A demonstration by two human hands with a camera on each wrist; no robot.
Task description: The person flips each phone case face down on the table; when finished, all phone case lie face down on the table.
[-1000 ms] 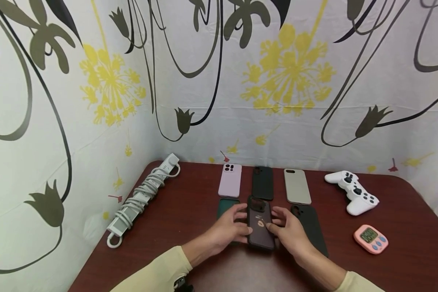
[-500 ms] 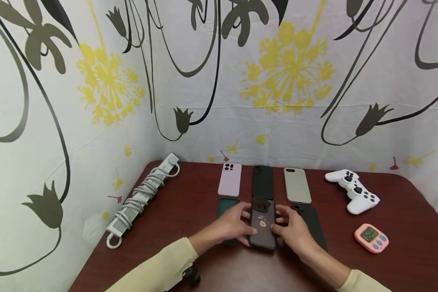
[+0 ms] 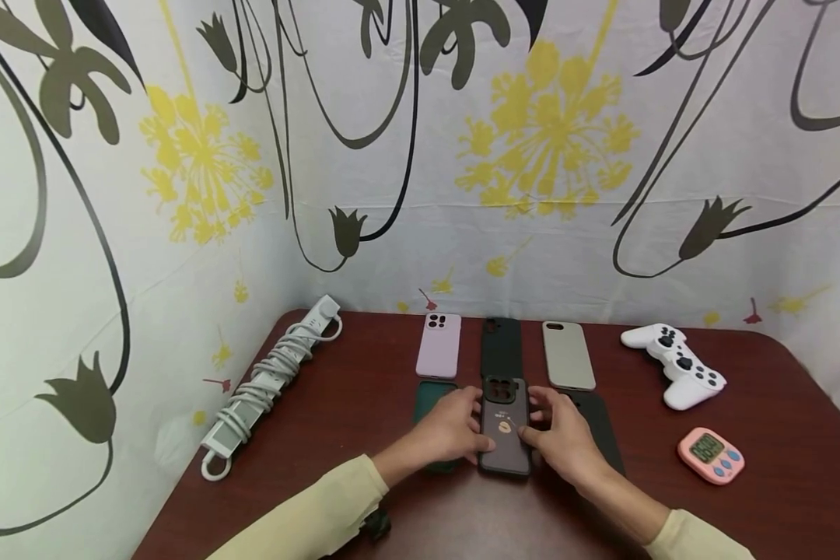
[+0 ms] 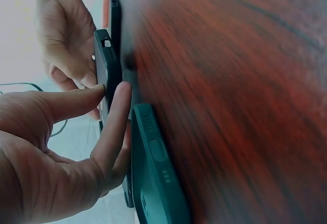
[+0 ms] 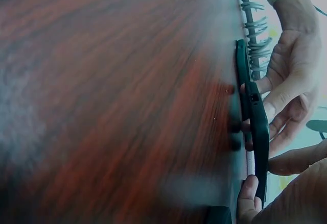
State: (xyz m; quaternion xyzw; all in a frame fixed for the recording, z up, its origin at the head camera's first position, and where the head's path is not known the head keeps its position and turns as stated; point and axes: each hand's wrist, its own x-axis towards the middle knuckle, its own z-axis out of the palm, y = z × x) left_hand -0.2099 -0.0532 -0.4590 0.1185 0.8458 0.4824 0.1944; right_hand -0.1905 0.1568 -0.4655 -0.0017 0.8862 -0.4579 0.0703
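Note:
Between my two hands is a dark phone case [image 3: 505, 435] with a camera frame at its top and a small gold print. My left hand [image 3: 455, 426] pinches its left edge, thumb on top and a finger underneath, as the left wrist view shows. On the opposite edge my right hand [image 3: 563, 435] pinches it the same way. The case is held just above the table, camera end away from me. A green phone case [image 4: 158, 168] lies under and beside my left hand. Partly hidden by my right hand is a black phone case [image 3: 597, 424].
Behind stand a lilac case [image 3: 439, 346], another black case [image 3: 502, 348] and a beige case [image 3: 569, 356] in a row. Right of them are a white game controller [image 3: 675, 365] and a pink timer [image 3: 711, 456]. A cord-wrapped power strip [image 3: 269, 381] lies at left on the table [image 3: 350, 397].
The dark case has shifted slightly right and its camera end now tilts less, showing the camera frame more plainly. Both hands keep their hold; the left forearm has moved a little right.

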